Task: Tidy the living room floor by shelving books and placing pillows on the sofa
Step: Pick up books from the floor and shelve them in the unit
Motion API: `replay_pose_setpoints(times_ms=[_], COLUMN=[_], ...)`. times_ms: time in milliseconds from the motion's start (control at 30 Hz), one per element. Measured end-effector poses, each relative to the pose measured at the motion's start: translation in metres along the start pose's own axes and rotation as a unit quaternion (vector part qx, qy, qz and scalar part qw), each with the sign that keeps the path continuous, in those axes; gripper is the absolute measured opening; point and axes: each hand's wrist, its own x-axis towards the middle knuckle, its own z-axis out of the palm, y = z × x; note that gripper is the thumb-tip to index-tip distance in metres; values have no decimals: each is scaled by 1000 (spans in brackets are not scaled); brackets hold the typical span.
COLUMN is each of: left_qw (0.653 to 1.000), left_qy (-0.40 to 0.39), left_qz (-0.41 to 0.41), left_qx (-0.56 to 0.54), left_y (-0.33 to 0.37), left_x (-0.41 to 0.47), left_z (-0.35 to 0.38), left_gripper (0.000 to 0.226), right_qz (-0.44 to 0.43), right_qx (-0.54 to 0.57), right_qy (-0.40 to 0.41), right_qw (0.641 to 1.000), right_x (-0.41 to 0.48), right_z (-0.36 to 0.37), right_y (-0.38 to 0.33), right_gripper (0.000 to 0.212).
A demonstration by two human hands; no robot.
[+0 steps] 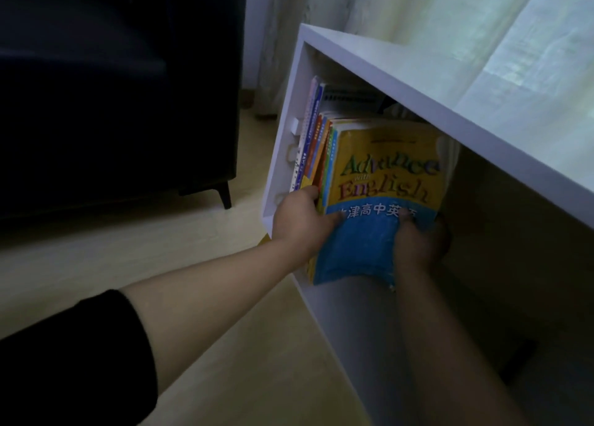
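Observation:
A yellow and blue book titled "Advance with English" (382, 181) stands half inside a low white shelf unit (418, 82), at the right end of a row of thin upright books (316, 143). My left hand (300, 225) grips the book's lower left edge, thumb on the cover. Gripping its lower right corner is my right hand (418, 242), in shadow inside the shelf. The bottom of the book sticks out past the shelf's front edge.
A dark sofa (112, 88) on short black legs stands to the left, with pale wooden floor (209, 313) between it and the shelf. Light curtains (450, 14) hang behind the shelf. Inside the shelf, the space to the right of the books is dark.

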Motion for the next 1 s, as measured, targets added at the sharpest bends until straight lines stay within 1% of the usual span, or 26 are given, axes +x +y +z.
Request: replay_pose_setpoints(times_ms=[133,267,367,467,633,767,833,900,1000], left_qw=[1000,998,997,997,997,995,995,996,997], left_qy=[21,52,63,64,56,83,84,74,61], left_qz=[16,40,46,50,53,57,52,46,39], left_qx=[3,3,13,11,4,6,5,6,-2], left_y=[-3,-8,-13,-17,-23,-27,-30,-32,-31], left_x=[11,15,18,18,18,17,19,20,21], left_z=[5,10,13,13,11,2,-3,-5,-3], left_gripper=[35,37,38,36,33,30,29,30,32], right_qz=[14,73,53,39,47,48,50,45,26], right_qx=[20,67,71,86,111,120,118,116,104], right_qy=[7,6,14,2,-28,-42,-56,-72,-104], right_qw=[1000,995,996,995,992,991,990,990,989], right_x=[10,8,8,11,17,20,23,26,31], right_z=[15,32,38,43,54,59,60,61,56], right_y=[8,23,29,30,31,35,35,36,37], right_gripper=[47,52,49,46,43,44,44,46,57])
